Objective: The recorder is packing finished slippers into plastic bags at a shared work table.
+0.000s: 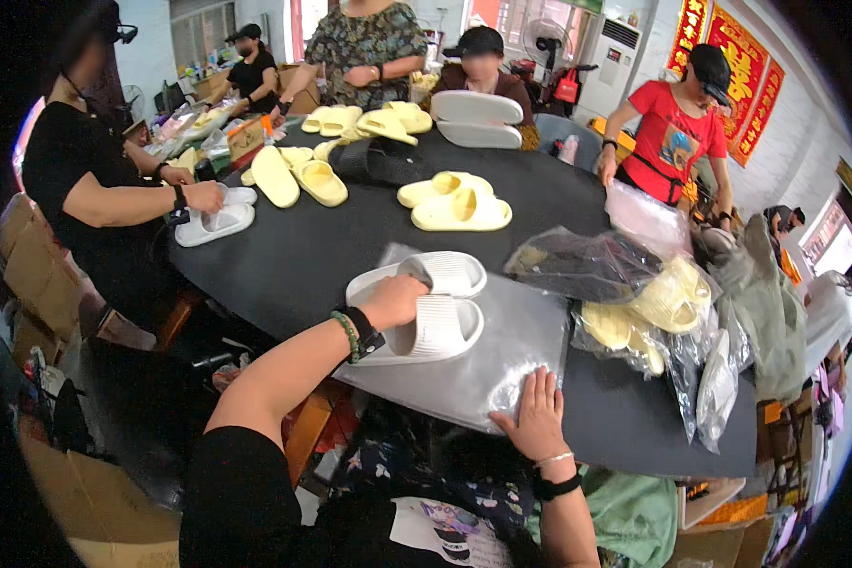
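Note:
A pair of white slide slippers (445, 327) lies side by side in front of me, on a stack of clear plastic bags (530, 327). My left hand (395, 303) is closed on the slippers, its fingers curled in by the straps and partly hidden. With fingers stretched out, my right hand (537, 417) rests flat on the near right part of the bags, holding nothing. Just beyond the white pair sits a pair of pale yellow slippers (456, 203) on the dark table (284, 270).
Bagged yellow slippers (639, 317) and a bagged dark pair (582, 263) lie to the right. Loose yellow slippers (289, 178) are at the far left. A person on the left handles grey-white slippers (218, 222); a person in red (672, 137) holds clear bags (648, 218).

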`<state>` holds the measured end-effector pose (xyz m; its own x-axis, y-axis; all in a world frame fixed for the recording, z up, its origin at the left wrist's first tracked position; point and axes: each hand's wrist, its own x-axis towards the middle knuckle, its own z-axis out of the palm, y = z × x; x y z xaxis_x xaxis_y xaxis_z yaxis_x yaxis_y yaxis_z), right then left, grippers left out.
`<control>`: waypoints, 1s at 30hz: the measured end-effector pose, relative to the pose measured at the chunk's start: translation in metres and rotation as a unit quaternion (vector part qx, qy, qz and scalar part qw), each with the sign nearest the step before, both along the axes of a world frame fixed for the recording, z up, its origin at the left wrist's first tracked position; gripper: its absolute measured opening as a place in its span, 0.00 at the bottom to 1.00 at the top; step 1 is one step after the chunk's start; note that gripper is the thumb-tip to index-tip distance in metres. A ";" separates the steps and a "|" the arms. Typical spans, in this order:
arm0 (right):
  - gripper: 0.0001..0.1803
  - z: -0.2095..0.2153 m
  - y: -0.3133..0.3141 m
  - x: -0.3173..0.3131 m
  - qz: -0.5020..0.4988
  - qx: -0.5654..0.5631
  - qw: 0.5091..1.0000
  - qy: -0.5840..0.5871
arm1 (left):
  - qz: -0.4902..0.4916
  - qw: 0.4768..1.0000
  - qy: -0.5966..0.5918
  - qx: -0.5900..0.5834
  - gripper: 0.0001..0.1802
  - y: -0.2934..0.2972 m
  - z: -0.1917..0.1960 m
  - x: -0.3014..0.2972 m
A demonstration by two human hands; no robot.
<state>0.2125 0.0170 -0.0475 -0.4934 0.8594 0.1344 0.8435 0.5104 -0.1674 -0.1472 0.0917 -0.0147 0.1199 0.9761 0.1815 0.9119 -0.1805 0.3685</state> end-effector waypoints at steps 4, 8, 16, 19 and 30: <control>0.57 0.003 0.000 0.002 0.002 -0.020 1.000 0.004 | 0.079 0.997 0.013 0.004 0.15 -0.005 -0.008 -0.051; 0.60 -0.001 0.000 0.005 0.001 -0.024 1.000 0.007 | 0.096 0.995 0.012 0.016 0.13 -0.012 -0.015 -0.066; 0.60 0.002 0.001 0.000 0.000 -0.038 0.999 0.003 | 0.071 0.997 -0.025 0.035 0.12 -0.008 -0.020 -0.080; 0.60 -0.002 0.002 0.001 -0.002 -0.033 0.999 -0.003 | 0.010 0.996 -0.046 0.082 0.13 -0.015 -0.011 -0.083; 0.59 -0.005 0.005 0.006 0.002 -0.017 1.000 -0.011 | -0.049 0.994 0.030 0.090 0.11 -0.023 0.051 -0.102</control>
